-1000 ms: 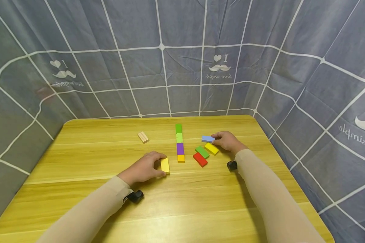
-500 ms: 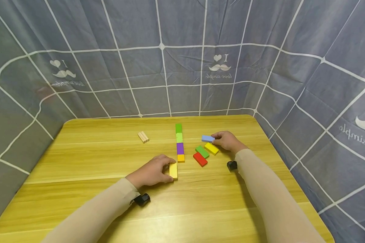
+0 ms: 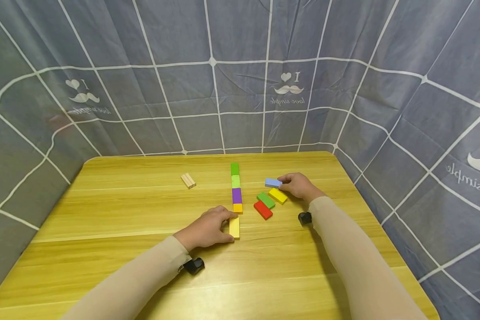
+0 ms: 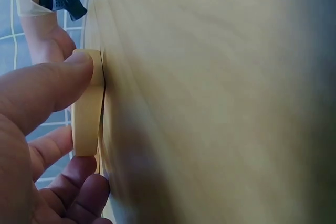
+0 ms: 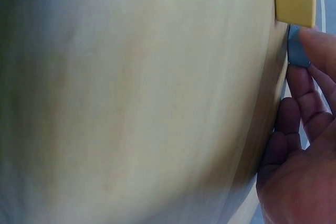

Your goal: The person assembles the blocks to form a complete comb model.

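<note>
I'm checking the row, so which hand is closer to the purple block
Left. The left hand is just to the near left of the purple block; the right hand is farther off, to its right.

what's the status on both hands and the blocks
Left hand pinching pale yellow block by near end of row. Contact with row unclear. Right hand pinching blue block. Red block right of row, seemingly not in the way.

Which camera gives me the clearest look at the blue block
The head view: it shows most of the blue block, with the right hand at one end. The right wrist view shows only a small part, the rest covered or hidden. I can't make it out in the left wrist view.
</note>
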